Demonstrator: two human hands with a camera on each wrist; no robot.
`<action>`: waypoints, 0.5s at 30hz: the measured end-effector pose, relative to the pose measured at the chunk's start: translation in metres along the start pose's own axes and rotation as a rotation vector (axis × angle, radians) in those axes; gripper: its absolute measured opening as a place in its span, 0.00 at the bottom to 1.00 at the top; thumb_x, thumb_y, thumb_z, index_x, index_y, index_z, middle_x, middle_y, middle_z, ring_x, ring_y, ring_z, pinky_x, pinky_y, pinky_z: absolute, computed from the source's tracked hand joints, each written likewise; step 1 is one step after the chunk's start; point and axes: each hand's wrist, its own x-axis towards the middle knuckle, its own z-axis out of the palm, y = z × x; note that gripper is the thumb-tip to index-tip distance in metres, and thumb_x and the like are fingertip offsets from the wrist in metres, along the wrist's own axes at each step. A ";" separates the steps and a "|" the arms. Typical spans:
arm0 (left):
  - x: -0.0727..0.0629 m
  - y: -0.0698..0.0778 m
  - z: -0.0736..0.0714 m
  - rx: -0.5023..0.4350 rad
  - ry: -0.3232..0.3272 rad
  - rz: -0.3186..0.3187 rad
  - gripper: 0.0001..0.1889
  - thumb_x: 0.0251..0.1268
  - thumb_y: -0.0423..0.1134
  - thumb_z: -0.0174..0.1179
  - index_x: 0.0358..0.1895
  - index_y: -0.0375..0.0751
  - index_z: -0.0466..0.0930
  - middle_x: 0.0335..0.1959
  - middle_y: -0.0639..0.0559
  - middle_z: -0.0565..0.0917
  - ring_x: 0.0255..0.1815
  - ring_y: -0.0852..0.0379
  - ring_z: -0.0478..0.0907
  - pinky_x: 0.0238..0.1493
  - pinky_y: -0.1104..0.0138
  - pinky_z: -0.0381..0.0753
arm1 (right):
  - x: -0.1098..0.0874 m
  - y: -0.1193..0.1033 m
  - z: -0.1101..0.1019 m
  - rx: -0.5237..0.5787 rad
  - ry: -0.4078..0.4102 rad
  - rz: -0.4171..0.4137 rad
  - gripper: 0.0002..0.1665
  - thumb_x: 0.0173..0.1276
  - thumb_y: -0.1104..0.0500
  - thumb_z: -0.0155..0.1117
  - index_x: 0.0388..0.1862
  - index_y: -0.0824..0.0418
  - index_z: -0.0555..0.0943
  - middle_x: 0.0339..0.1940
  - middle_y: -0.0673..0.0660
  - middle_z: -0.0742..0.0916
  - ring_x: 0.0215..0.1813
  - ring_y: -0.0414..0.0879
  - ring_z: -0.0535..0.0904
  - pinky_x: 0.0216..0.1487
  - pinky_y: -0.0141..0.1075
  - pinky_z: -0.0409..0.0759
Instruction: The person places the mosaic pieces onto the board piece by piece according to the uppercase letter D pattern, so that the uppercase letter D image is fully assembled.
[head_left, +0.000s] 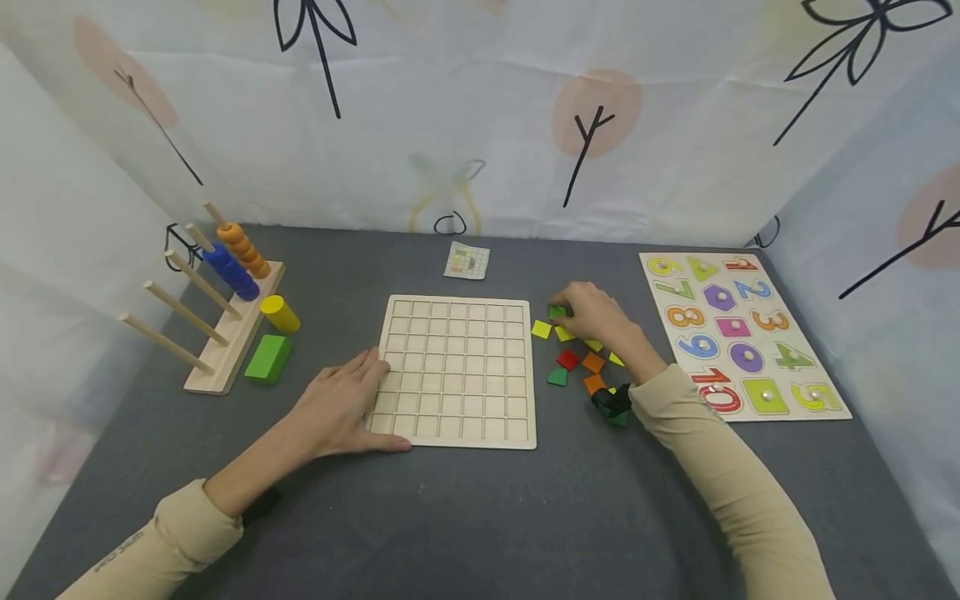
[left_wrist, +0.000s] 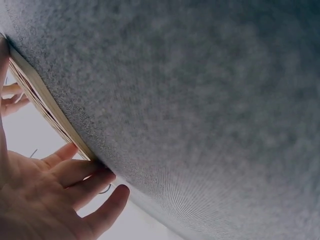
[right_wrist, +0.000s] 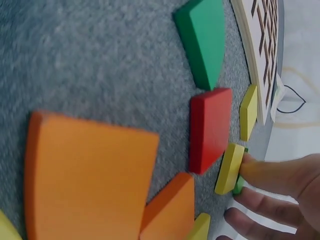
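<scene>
A square wooden grid board (head_left: 457, 371) lies flat on the table. My left hand (head_left: 341, 407) rests along its left edge, fingers extended, with the thumb at the near-left corner. In the left wrist view, the fingers (left_wrist: 95, 187) touch the board's side (left_wrist: 50, 102). Beyond the board's right side, my right hand (head_left: 596, 318) pinches a green tile (head_left: 557, 312) between thumb and fingers, low among scattered tiles. The right wrist view shows that green tile (right_wrist: 238, 185) partly hidden behind a yellow tile (right_wrist: 230, 169). Close by lie a red tile (head_left: 567, 359) and orange tiles (head_left: 593, 362).
At left stands a wooden peg stacker (head_left: 234, 333) with orange and blue beads. Beside it are a yellow cylinder (head_left: 280, 314) and a green block (head_left: 268, 359). A small printed card (head_left: 467, 261) lies behind the board. A number puzzle (head_left: 742, 333) lies at right.
</scene>
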 end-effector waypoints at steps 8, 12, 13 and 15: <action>0.000 -0.001 0.001 0.001 -0.003 -0.032 0.65 0.39 0.83 0.65 0.70 0.31 0.64 0.73 0.30 0.71 0.71 0.35 0.74 0.55 0.40 0.79 | 0.001 -0.006 0.003 -0.052 0.044 -0.001 0.17 0.74 0.62 0.64 0.58 0.67 0.85 0.55 0.66 0.87 0.39 0.52 0.80 0.33 0.38 0.75; -0.001 0.000 0.000 0.020 -0.027 -0.040 0.69 0.40 0.84 0.64 0.76 0.30 0.60 0.75 0.31 0.69 0.74 0.36 0.71 0.56 0.40 0.79 | 0.000 -0.014 0.002 -0.063 0.078 -0.025 0.17 0.73 0.62 0.65 0.58 0.67 0.85 0.53 0.66 0.87 0.43 0.54 0.80 0.37 0.42 0.78; -0.001 0.000 0.000 0.026 -0.031 -0.041 0.70 0.40 0.84 0.64 0.77 0.30 0.60 0.76 0.31 0.69 0.74 0.36 0.71 0.56 0.40 0.79 | 0.000 -0.017 0.001 -0.063 0.087 -0.034 0.17 0.73 0.62 0.65 0.58 0.67 0.85 0.52 0.66 0.87 0.44 0.54 0.81 0.38 0.43 0.79; 0.000 0.000 -0.001 0.041 -0.034 -0.040 0.70 0.40 0.84 0.63 0.77 0.30 0.60 0.76 0.31 0.69 0.75 0.36 0.71 0.56 0.41 0.79 | -0.001 -0.024 0.001 -0.063 0.097 -0.060 0.17 0.73 0.62 0.66 0.57 0.67 0.86 0.49 0.66 0.86 0.44 0.56 0.81 0.39 0.45 0.79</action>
